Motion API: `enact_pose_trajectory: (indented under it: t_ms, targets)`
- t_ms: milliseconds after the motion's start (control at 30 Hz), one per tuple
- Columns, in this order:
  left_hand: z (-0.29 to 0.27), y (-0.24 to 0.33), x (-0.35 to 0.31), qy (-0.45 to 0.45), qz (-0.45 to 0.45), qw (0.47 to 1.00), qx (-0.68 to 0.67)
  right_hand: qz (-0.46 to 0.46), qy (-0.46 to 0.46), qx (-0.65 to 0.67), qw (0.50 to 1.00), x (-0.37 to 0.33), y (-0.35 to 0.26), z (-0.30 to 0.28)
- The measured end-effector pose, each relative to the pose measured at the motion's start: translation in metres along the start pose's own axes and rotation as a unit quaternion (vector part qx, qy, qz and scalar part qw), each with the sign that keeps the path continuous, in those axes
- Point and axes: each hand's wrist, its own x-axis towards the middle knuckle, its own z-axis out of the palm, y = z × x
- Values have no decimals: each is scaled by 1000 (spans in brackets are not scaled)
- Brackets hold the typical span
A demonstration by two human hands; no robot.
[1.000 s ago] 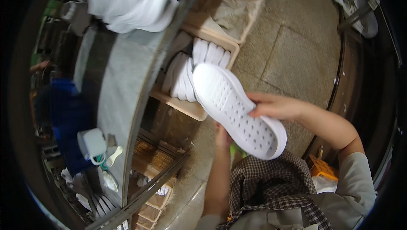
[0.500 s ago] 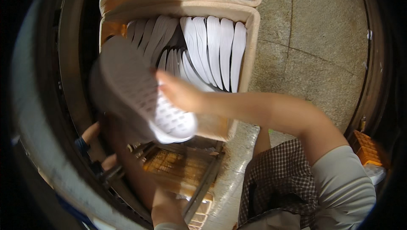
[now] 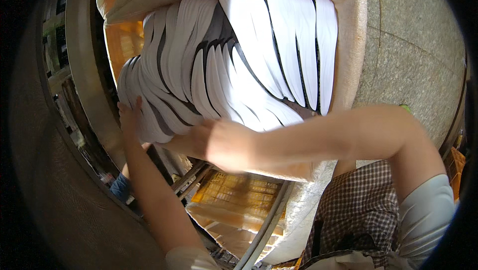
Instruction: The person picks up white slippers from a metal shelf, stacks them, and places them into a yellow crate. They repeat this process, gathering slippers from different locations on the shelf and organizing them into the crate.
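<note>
White shoe soles (image 3: 254, 31) with dark edges stand packed on edge in rows inside a cloth-lined crate (image 3: 353, 46). A further bunch of soles (image 3: 147, 105) leans at the crate's near left end. My left hand (image 3: 130, 118) rests against that bunch from outside, its visible fingers apart. My right hand (image 3: 226, 143) is over the crate's near side, just below the front soles. Motion blurs it and its fingers are mostly hidden, so I cannot tell whether it holds anything.
A metal rail (image 3: 94, 70) runs along the left of the crate. Below the crate are a yellow crate (image 3: 239, 190) and a metal bar (image 3: 266, 225). Another person's blue sleeve (image 3: 119, 188) shows at the lower left. Stone floor (image 3: 413, 66) lies to the right.
The soles that were in my hands above the crate are no longer held up; a bunch now leans at its left end. My left hand is higher, against them. The view is closer to the crate.
</note>
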Motion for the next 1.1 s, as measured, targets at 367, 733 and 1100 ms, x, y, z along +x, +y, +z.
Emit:
enact_pose_trajectory:
  t_ms: [367,733,1100]
  targets:
    - [42,66,-167,276,158,906,-280,199,-141,147,959,-289,-77,-18]
    - [-146,128,-500,13,517,807,-285,398,18,-54,915,-461,-204,-197]
    - [-314,-9,-433,193,134,633,-738,448,10,-198,872,-476,-301,-273]
